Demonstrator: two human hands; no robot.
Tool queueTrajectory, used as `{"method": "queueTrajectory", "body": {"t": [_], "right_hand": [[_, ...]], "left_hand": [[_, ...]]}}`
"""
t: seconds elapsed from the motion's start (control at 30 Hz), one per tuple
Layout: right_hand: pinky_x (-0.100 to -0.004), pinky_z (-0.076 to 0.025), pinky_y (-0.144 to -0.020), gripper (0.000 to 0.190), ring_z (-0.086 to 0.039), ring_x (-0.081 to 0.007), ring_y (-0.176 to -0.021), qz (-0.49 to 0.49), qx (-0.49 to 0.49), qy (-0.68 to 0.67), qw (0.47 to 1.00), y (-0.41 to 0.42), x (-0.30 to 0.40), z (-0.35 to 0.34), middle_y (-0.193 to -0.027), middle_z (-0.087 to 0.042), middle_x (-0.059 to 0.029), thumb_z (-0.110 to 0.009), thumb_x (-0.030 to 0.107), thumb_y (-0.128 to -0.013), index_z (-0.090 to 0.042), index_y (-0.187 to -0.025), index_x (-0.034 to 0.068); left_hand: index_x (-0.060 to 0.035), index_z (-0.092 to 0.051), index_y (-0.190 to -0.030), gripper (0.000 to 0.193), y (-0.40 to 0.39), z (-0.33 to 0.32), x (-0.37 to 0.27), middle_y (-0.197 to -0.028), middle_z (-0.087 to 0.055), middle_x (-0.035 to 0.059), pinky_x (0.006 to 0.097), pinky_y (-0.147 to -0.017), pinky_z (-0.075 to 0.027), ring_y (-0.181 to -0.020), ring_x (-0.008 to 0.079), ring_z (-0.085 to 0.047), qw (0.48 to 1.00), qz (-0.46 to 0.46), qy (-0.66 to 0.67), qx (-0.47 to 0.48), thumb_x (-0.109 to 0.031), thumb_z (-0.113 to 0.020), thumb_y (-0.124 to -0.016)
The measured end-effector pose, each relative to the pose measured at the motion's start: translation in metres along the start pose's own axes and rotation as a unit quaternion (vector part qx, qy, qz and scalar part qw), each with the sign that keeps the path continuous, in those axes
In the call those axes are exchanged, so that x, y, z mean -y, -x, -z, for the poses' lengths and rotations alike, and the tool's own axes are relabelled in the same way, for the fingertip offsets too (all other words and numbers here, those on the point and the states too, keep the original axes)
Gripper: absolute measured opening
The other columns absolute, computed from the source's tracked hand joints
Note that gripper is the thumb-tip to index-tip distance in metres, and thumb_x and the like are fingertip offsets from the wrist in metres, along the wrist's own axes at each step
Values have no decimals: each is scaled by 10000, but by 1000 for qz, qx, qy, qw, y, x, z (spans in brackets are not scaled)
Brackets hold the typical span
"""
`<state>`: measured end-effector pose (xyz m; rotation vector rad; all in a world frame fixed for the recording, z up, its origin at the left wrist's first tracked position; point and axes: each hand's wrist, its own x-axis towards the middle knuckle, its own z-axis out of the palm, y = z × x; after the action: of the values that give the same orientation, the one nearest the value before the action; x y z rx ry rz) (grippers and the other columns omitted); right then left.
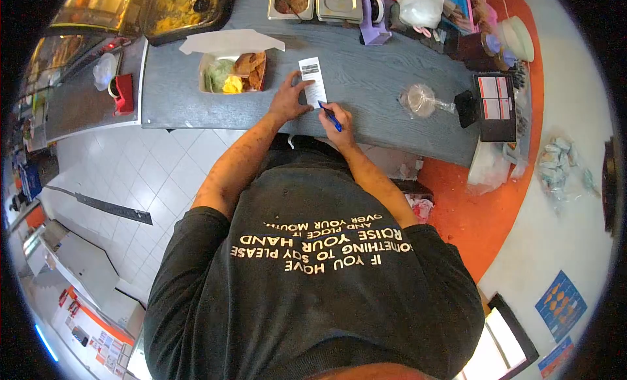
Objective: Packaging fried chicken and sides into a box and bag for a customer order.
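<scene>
A white printed paper slip (314, 86) lies flat on the grey wood-grain counter (372, 81). My left hand (290, 97) presses on the slip's left edge with its fingers spread. In my right hand (339, 124) is a blue pen (331, 117), its tip at the slip's lower end. Left of the slip stands an open cardboard food box (232, 89), its white lid (234, 41) folded back. Inside are brown crisp pieces (251, 69), something yellow (232, 84) and a pale green, salad-like food (215, 74).
At the back are a dark tray of yellow food (181, 17), steel food pans (291, 3) and a purple tape dispenser (375, 22). Rightward lie a clear plastic-wrapped item (420, 100) and a black device with labels (494, 106). A red tape dispenser (122, 93) sits left.
</scene>
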<state>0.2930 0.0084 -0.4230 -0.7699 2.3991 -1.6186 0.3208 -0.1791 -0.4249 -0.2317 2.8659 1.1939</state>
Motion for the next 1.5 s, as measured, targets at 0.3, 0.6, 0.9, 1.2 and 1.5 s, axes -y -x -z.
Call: {"method": "queueTrajectory", "body": {"t": [0.3, 0.6, 0.9, 1.2, 1.5], "right_hand": [[-359, -471, -598, 175, -621, -305, -669, 3, 3, -11, 1000, 2, -4, 3, -744, -600, -179, -644, 43, -768, -582, -921, -17], [-424, -381, -920, 366, -519, -279, -1083, 156, 101, 270, 945, -45, 8, 3, -1093, -604, -91, -630, 23, -730, -590, -1091, 71], [-424, -361, -975, 392, -458, -307, -1172, 161, 40, 236, 958, -106, 44, -14, -1244, -529, -88, -530, 56, -809, -557, -1194, 126], [-416, -392, -951, 364, -520, -361, -1104, -11, 244, 94, 965, -126, 96, -84, -1129, -582, -201, -583, 189, -816, -575, -1132, 10], [-342, -495, -754, 488, -655, -266, -840, -259, 75, -52, 962, -97, 72, -147, -933, -671, -197, -649, 262, -825, -550, -1185, -52]], "left_hand": [[-184, -535, -1255, 769, 0, 2, -7, -1368, -340, 159, 420, -1021, -390, -1235, 369, -410, 999, 39, -6, 35, -176, -846, -552], [-165, -513, -1271, 690, 4, 12, -2, -1364, -373, 144, 426, -1013, -394, -1215, 390, -418, 998, 16, -43, 46, -92, -762, -631], [-156, -579, -1160, 391, -9, 224, -29, -1172, -571, 107, 471, -977, -303, -1060, 270, -536, 873, -63, -318, -364, -369, -614, -835], [-99, -680, -1004, 421, 23, 205, 109, -851, -691, 126, 382, -697, -516, -794, 242, -667, 966, 244, -84, 8, -469, -637, -807], [-33, -500, -1274, 655, 51, 142, 134, -1108, -634, 179, 385, -853, -465, -1040, 294, -601, 937, 263, 128, -190, -404, -708, -776]]}}
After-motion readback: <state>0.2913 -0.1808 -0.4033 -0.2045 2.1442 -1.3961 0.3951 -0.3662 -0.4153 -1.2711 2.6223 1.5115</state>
